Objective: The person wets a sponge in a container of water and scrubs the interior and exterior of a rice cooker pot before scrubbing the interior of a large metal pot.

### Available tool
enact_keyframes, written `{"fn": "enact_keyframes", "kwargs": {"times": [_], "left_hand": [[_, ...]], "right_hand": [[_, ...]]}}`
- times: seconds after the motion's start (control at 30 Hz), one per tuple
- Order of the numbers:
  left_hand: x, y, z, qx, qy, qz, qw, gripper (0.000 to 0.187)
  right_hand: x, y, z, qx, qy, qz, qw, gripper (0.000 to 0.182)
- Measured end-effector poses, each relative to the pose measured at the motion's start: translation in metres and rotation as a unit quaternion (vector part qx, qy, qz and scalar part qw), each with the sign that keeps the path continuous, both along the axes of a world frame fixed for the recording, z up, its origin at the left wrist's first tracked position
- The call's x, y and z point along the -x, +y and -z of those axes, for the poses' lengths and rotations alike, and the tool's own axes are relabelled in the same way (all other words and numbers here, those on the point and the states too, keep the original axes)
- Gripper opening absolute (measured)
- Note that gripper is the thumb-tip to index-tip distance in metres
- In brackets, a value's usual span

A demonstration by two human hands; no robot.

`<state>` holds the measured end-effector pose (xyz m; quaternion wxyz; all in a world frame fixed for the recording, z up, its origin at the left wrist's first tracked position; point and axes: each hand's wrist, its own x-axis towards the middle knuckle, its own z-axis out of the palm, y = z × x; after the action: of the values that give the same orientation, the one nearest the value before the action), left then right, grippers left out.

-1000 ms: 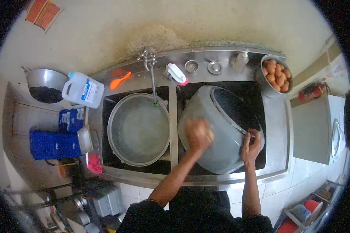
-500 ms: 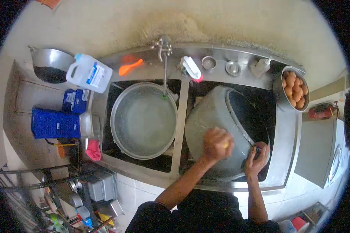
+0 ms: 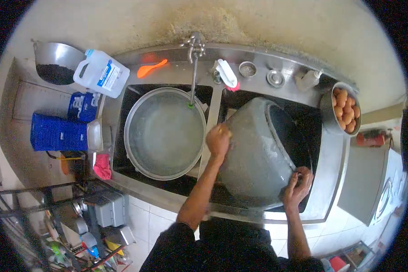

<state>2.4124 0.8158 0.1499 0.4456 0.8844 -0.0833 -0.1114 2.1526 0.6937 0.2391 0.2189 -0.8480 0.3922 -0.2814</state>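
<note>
A large grey metal pot (image 3: 254, 158) lies tilted on its side in the right sink basin, its dark mouth facing right. My left hand (image 3: 218, 141) is closed at the pot's left side, round something yellowish that is mostly hidden in the fingers. Lower right, my right hand (image 3: 298, 187) grips the pot's rim near its handle, fingers curled over it. In the left basin stands a big round pot (image 3: 128, 131) full of cloudy water, with the tap (image 3: 193, 75) reaching over it.
A bowl of brown eggs (image 3: 329, 113) stands at the right. Behind the basins lie an orange spoon (image 3: 150, 68), a white brush (image 3: 226, 73) and a soap bottle (image 3: 309, 80). At the left are a plastic jug (image 3: 102, 73), blue baskets (image 3: 59, 132) and a pink cloth (image 3: 102, 166).
My left hand has moved left and up, from the middle of the tilted pot to its left side. My right hand stays at the rim. The view has shifted slightly.
</note>
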Motion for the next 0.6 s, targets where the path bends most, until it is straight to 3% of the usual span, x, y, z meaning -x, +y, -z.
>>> {"fn": "enact_keyframes", "kwargs": {"times": [0.07, 0.13, 0.2, 0.23, 0.27, 0.37, 0.4, 0.43, 0.47, 0.5, 0.53, 0.57, 0.6], "left_hand": [[0.025, 0.016, 0.026, 0.049, -0.115, -0.036, 0.991, 0.031], [0.111, 0.042, 0.019, -0.02, -0.301, 0.105, 0.948, 0.032], [0.149, 0.061, -0.004, 0.116, -0.345, 0.177, 0.914, 0.028], [0.15, 0.078, 0.095, 0.077, -0.432, 0.093, 0.894, 0.025], [0.145, 0.081, 0.112, 0.077, -0.433, 0.093, 0.893, 0.025], [0.108, 0.083, 0.122, 0.12, -0.142, -0.092, 0.978, 0.023], [0.082, 0.066, 0.026, 0.124, 0.048, -0.122, 0.984, 0.025], [0.109, 0.065, 0.05, 0.029, -0.166, 0.015, 0.986, 0.031], [0.152, 0.059, 0.087, -0.185, -0.099, 0.248, 0.946, 0.026], [0.184, 0.056, 0.123, -0.382, -0.02, 0.455, 0.804, 0.024], [0.186, 0.054, 0.096, -0.379, -0.023, 0.454, 0.806, 0.024], [0.184, 0.048, 0.044, -0.157, -0.187, 0.382, 0.891, 0.025], [0.174, 0.044, 0.011, 0.081, -0.334, 0.28, 0.896, 0.031]], "right_hand": [[-0.008, -0.009, -0.006, -0.013, -0.008, -0.013, 1.0, 0.025], [-0.006, -0.007, -0.003, -0.033, -0.003, 0.001, 0.999, 0.028], [-0.004, -0.002, -0.002, -0.042, 0.009, 0.004, 0.999, 0.028], [-0.005, -0.004, -0.002, -0.043, 0.01, 0.007, 0.999, 0.028], [-0.007, -0.005, -0.002, -0.042, 0.009, 0.007, 0.999, 0.028], [0.0, -0.002, -0.001, -0.039, 0.002, 0.01, 0.999, 0.026], [0.002, -0.002, 0.002, -0.05, 0.004, 0.01, 0.999, 0.026], [0.001, -0.006, 0.003, -0.057, 0.004, 0.009, 0.998, 0.025], [-0.001, -0.006, 0.001, -0.053, 0.0, 0.01, 0.999, 0.025], [-0.001, -0.005, -0.002, -0.058, 0.0, 0.009, 0.998, 0.025], [-0.001, -0.004, -0.005, -0.062, 0.002, 0.007, 0.998, 0.024], [0.001, -0.005, -0.007, -0.08, 0.027, 0.007, 0.996, 0.023], [0.0, -0.007, -0.007, -0.074, 0.025, 0.009, 0.997, 0.023]]}}
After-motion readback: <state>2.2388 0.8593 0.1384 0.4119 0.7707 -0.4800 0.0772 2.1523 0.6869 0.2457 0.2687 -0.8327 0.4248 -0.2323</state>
